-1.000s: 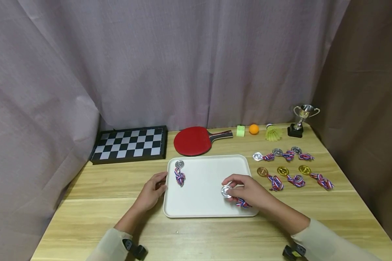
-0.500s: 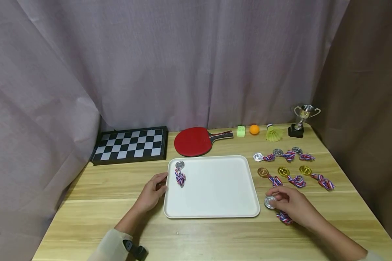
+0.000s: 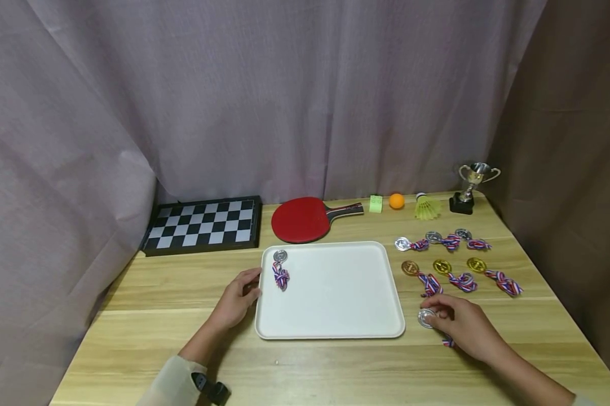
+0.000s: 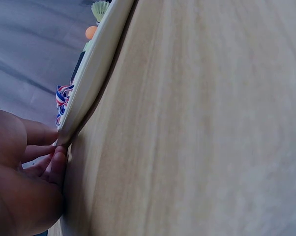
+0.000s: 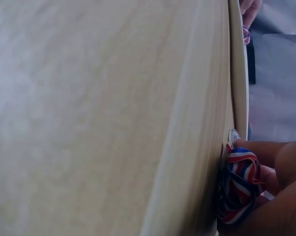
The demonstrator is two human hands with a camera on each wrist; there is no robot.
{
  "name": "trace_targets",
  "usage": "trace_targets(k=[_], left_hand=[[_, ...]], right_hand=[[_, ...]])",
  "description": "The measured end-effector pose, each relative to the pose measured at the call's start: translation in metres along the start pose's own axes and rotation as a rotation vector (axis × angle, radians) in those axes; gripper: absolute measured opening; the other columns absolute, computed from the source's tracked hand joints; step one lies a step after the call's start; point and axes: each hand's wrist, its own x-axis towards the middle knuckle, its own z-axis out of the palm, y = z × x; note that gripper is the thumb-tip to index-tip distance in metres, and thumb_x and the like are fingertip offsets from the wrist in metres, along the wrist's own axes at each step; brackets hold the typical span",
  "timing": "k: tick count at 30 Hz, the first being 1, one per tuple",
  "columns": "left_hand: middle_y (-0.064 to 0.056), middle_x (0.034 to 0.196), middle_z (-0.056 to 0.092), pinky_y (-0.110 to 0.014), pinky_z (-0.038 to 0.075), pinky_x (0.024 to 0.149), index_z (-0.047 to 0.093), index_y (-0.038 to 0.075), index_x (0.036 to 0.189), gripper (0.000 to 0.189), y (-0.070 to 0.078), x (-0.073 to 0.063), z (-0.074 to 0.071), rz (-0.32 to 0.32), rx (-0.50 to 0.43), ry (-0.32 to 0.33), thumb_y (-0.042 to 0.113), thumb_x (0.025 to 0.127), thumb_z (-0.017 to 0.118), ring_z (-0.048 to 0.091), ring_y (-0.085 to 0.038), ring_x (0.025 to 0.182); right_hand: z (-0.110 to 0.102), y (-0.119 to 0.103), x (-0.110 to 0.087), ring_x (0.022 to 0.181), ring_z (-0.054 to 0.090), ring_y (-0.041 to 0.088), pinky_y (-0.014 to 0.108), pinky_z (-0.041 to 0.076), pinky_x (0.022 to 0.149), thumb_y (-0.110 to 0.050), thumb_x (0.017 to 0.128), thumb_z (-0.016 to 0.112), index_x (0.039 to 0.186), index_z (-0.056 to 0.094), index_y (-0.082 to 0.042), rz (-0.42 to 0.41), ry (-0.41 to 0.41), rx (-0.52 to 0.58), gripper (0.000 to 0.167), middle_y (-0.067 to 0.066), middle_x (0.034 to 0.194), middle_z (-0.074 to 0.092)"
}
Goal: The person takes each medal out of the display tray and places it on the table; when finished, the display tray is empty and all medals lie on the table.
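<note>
My right hand point(image 3: 464, 327) pinches a silver medal point(image 3: 427, 317) by its disc, just right of the tray and close over the table. The medal's bunched red, white and blue ribbon point(image 5: 240, 184) hangs under the palm, mostly hidden from the head view. At the left side of the white tray point(image 3: 330, 337), my left hand point(image 3: 235, 299) grips the rim between thumb and fingers, as the left wrist view shows at the tray edge point(image 4: 91, 81). Another silver medal point(image 3: 280, 256) lies in the tray's far left corner, ribbon toward me.
Right of the tray lie a row of silver medals point(image 3: 402, 244) and, nearer, a bronze medal point(image 3: 410, 268) with gold medals point(image 3: 442, 267). Along the back stand a chessboard point(image 3: 203, 224), red table tennis bat point(image 3: 300, 220), green block point(image 3: 375, 204), orange ball point(image 3: 397, 201), shuttlecock point(image 3: 427, 207) and trophy point(image 3: 470, 186).
My right hand has carried the silver medal from over the tray's right part to the table on its right, where it has since moved only slightly. The left hand stays at the tray's rim.
</note>
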Motion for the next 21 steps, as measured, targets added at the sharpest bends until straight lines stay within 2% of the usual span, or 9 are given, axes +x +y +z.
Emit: trace_targets(k=[5,10,13,21], left_hand=[[-0.02,0.148,0.051,-0.033,0.051,0.103,0.05,-0.008,0.147,0.049,0.001,0.0,0.0,-0.002,-0.014,-0.006,-0.01,0.098,0.058,0.056,-0.034,0.127],[-0.021,0.149,0.051,-0.032,0.051,0.103,0.05,-0.008,0.146,0.049,0.0,0.0,0.0,0.004,-0.017,-0.009,-0.011,0.098,0.057,0.057,-0.035,0.127],[-0.021,0.149,0.051,-0.033,0.051,0.103,0.05,-0.008,0.147,0.049,0.001,-0.001,0.0,0.006,-0.018,-0.011,-0.011,0.098,0.057,0.057,-0.034,0.127],[-0.024,0.148,0.051,-0.046,0.05,0.106,0.05,-0.01,0.145,0.048,0.0,-0.002,-0.001,0.035,-0.039,-0.015,-0.011,0.098,0.058,0.057,-0.038,0.127]], right_hand=[[0.001,0.0,0.0,0.078,0.051,0.007,0.026,0.042,0.065,-0.015,0.084,0.084,0.105,0.077,-0.015,-0.021,0.029,-0.036,0.022,-0.002,0.094,0.069],[0.002,0.0,-0.003,0.083,0.058,0.007,0.027,0.047,0.07,-0.017,0.082,0.087,0.103,0.078,-0.018,-0.054,0.077,-0.06,0.023,-0.001,0.102,0.073],[-0.001,-0.002,-0.003,0.085,0.059,0.01,0.029,0.048,0.071,-0.02,0.082,0.087,0.104,0.078,-0.019,-0.05,0.082,-0.071,0.024,-0.002,0.099,0.073],[-0.006,-0.015,-0.002,0.084,0.064,0.007,0.028,0.052,0.071,-0.018,0.084,0.086,0.106,0.078,-0.015,-0.089,0.09,-0.035,0.024,-0.002,0.1,0.075]])
